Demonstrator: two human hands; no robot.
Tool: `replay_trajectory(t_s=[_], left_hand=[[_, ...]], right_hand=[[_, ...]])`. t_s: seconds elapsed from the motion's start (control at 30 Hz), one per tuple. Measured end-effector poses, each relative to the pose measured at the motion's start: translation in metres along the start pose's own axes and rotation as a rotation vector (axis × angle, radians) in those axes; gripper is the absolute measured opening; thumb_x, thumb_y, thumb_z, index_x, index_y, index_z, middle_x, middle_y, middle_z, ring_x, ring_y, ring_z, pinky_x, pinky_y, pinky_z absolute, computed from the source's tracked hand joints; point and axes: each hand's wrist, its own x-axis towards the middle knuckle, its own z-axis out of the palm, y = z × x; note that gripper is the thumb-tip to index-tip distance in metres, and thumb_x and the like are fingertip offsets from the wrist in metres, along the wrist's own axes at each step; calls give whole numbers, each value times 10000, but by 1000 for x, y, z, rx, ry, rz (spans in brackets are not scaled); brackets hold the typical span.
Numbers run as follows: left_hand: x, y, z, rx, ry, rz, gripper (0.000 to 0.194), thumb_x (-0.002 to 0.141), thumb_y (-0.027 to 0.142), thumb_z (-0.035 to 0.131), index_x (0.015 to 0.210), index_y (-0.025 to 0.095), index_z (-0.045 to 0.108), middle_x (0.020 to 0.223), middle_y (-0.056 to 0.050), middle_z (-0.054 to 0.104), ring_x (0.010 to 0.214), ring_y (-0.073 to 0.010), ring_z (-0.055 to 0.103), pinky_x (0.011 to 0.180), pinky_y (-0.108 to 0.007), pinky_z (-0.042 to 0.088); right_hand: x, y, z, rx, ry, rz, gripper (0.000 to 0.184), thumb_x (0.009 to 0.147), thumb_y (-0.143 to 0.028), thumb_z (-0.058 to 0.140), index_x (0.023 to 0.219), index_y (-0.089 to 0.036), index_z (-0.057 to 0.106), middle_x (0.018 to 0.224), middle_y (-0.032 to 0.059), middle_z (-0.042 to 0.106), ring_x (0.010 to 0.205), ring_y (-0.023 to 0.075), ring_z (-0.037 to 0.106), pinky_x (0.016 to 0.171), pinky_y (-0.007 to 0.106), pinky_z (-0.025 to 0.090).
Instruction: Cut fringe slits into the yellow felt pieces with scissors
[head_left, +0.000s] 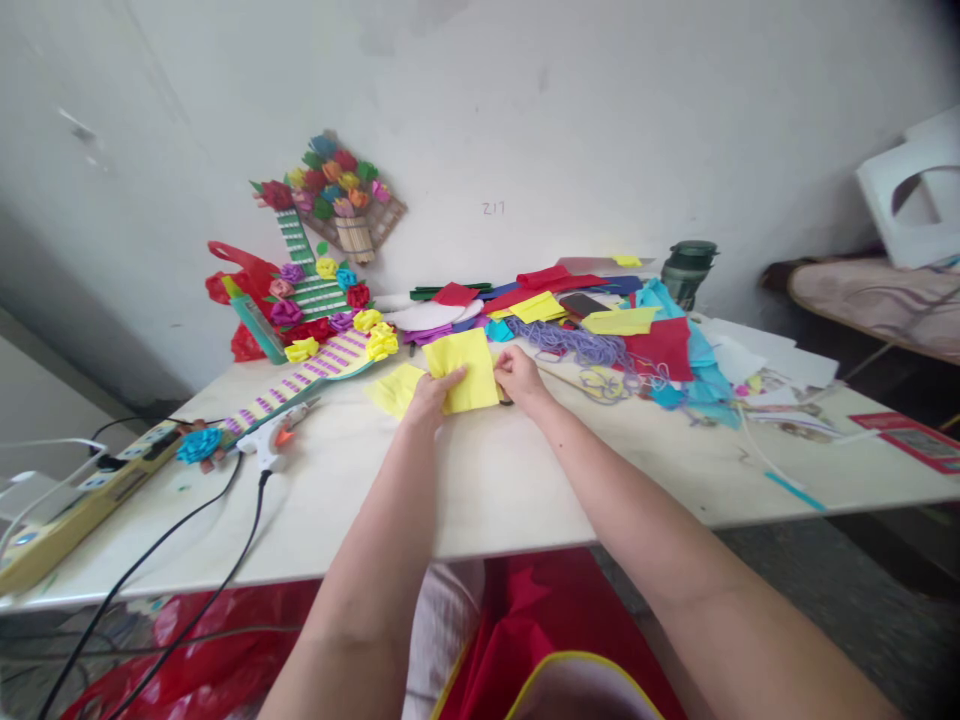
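A square of yellow crepe paper is held up just above the table. My left hand grips its lower left part, the thumb lying across the front. At the right edge of the square, my right hand is closed in a pinch on the paper; its fingertips are partly hidden. A small dark curved thing shows just below my right fingers, too covered to name. Behind my left hand, another yellow piece of paper lies on the table.
Left are a guitar-shaped craft with paper flowers, a glue gun, a green glue bottle and a power strip. Behind lie coloured papers and purple yarn. A dark green cup stands back right.
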Motion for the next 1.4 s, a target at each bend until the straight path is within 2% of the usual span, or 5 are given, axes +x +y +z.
replay_trajectory(t_s=[0.23, 0.6, 0.73, 1.23, 1.4], left_hand=[[7, 0, -9, -29, 23, -36, 367, 548, 251, 772, 848, 83, 643, 811, -133, 686, 844, -277, 644, 768, -373, 533], [1, 1, -3, 21, -25, -22, 396, 547, 293, 774, 867, 96, 647, 769, -114, 687, 774, -260, 655, 712, -356, 539], [4, -1, -4, 0, -36, -13, 389, 554, 324, 767, 846, 99, 645, 771, -111, 685, 762, -247, 654, 703, -345, 530], [9, -3, -10, 62, -39, 19, 351, 516, 391, 762, 652, 131, 570, 558, -14, 586, 472, -106, 529, 453, -215, 390], [12, -4, -10, 195, 118, 155, 374, 566, 436, 712, 558, 162, 459, 447, 52, 453, 378, -56, 392, 382, -183, 278]], right_hand=[[6, 6, -2, 111, 22, 29, 94, 602, -238, 529, 677, -198, 569, 615, -21, 596, 567, 131, 511, 569, 259, 396], [-6, -6, -4, 331, -183, 136, 308, 593, -452, 640, 628, -148, 601, 591, -2, 593, 591, 143, 531, 577, 263, 391], [-2, 0, -1, 294, -126, 194, 260, 509, -376, 690, 572, -150, 579, 529, -14, 566, 546, 137, 520, 541, 262, 390], [2, 8, -3, 353, 45, 100, 276, 660, -443, 544, 787, -197, 558, 698, 0, 613, 751, 191, 578, 682, 316, 460], [5, 13, -3, 312, 75, 60, 283, 685, -458, 517, 820, -212, 554, 736, 1, 617, 792, 198, 565, 712, 329, 456]])
